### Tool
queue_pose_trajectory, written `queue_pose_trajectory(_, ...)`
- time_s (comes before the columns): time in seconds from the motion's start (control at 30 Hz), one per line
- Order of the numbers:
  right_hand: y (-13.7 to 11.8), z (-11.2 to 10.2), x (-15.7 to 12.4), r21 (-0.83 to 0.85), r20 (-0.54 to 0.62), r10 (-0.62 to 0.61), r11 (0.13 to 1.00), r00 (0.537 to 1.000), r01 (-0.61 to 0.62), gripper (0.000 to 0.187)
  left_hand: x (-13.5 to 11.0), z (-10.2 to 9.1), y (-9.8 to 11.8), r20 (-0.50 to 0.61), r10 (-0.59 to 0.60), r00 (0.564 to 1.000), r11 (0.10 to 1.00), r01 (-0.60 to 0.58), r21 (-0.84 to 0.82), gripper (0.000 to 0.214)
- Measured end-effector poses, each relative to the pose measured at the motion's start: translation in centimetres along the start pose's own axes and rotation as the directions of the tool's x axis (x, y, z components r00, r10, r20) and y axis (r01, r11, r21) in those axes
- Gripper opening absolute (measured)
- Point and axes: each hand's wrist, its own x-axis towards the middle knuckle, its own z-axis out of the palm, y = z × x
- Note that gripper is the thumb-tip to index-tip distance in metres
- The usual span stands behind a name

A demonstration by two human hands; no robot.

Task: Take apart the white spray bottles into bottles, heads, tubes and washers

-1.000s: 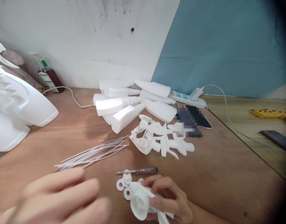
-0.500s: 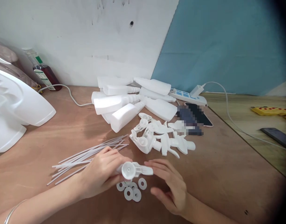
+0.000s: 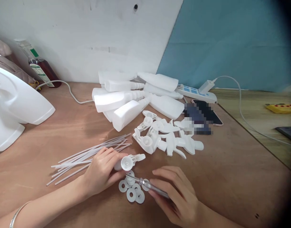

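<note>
Head camera: white plastic sprayer head (image 3: 126,163) just beyond a pile of flat white ring washers (image 3: 141,200)

The left hand (image 3: 102,172) grips it, round socket toward the camera. The right hand (image 3: 181,196) holds a clear-handled metal screwdriver (image 3: 141,181), tip at the pile. Left of the pile lie thin white plastic tubes (image 3: 88,155). A low screwdriver sweep could scatter the washers; a loose left grip might let the sprayer head twist away.

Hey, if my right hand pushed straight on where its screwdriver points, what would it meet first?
Likely the thumb side of your left hand, just beyond the screwdriver; depth is unclear, so possibly the washers beneath.
</note>
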Motion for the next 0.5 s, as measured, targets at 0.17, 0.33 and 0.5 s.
queue_pose_trajectory(0.17, -1.5, -0.1, 0.0, 0.277, -0.378, 0.154, 0.96, 0.913, -0.047, 0.004, -0.1, 0.1, 0.0, -0.014, 0.009, 1.0, 1.0, -0.009, 0.006, 0.022)
queue_pose_trajectory(0.33, -1.7, -2.0, 0.0, 0.327, -0.322, 0.171, 0.943, 0.931, -0.06, 0.013, -0.1, 0.2, 0.0, -0.047, 0.033, 0.998, 0.998, -0.031, 0.049, 0.024)
queue_pose_trajectory(0.5, -1.8, -3.6, 1.1, 0.31, -0.245, 0.2, 0.943, 0.949, -0.119, 0.028, 0.0, 0.1, 0.1, -0.068, 0.047, 0.997, 0.997, -0.042, 0.069, 0.023)
